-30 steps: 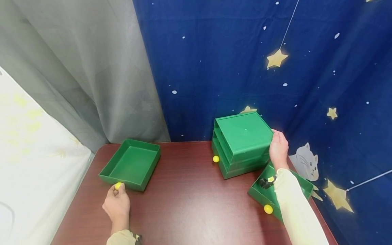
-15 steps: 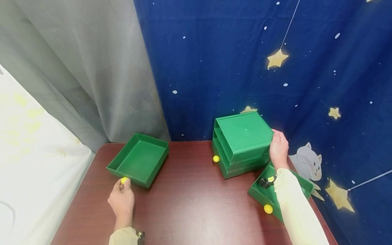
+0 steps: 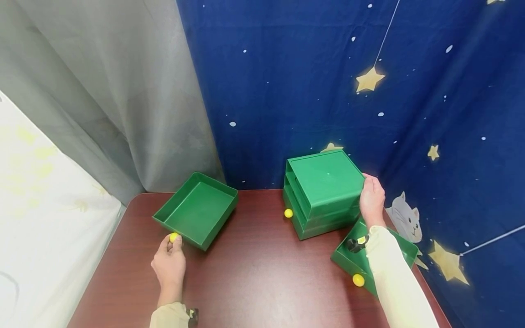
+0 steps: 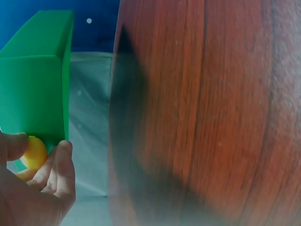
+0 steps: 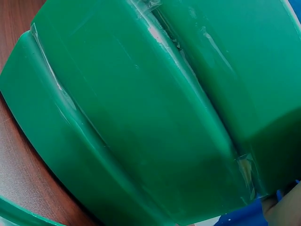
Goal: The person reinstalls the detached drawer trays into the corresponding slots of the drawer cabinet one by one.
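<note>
Two separate drawers and one cabinet are seen: a shallow, rectangular, open-topped green plastic drawer (image 3: 201, 209) just beyond the left hand (image 3: 169, 269), a similar second green drawer (image 3: 347, 260) partly covered by the cream right sleeve (image 3: 395, 282), and a box-shaped green plastic cabinet (image 3: 328, 177) beside the right hand (image 3: 372, 198). Three round yellow knobs are counted: the held knob (image 3: 174, 237), pinched between the left thumb and fingers; the cabinet knob (image 3: 288, 213), well to the right of those fingers; and the lower right knob (image 3: 358, 280), nearer the person than the right fingers.

The held drawer is turned with its knob end toward the left fingers and its open side up; its long axis, foreshortened, appears to be slanted away from them toward the person's right. Thin, straight, smooth walls are shown, with the inside of the near left wall shaded darker. The right fingers are laid at the cabinet's edge; whether they are curled cannot be told. The cabinet is supported by the reddish-brown wooden counter (image 3: 254, 278).
</note>
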The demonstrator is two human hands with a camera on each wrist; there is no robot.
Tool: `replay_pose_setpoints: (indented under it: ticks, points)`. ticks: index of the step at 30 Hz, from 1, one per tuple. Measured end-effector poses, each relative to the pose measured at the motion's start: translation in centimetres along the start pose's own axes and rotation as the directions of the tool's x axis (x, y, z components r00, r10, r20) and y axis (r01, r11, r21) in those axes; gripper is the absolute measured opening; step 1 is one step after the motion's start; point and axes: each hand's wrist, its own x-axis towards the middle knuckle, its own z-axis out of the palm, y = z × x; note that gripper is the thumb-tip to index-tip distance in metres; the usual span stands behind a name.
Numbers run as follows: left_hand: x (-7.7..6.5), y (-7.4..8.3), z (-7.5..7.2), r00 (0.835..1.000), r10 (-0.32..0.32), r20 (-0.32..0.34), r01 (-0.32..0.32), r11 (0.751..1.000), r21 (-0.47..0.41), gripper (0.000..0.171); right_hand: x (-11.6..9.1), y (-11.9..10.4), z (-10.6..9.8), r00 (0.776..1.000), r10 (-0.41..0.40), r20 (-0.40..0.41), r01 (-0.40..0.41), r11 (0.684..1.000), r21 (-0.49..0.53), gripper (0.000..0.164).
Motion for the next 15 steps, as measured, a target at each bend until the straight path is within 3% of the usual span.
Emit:
replay_pose_setpoints:
  ticks: [15]
  points:
    - [-1.0,1.3,0.5,0.998,0.036,0.057,-0.034,0.999,-0.031,0.053,-0.1,0.1,0.1,1.000,-0.005,-0.002,0.005,1.000,-0.002,0.050]
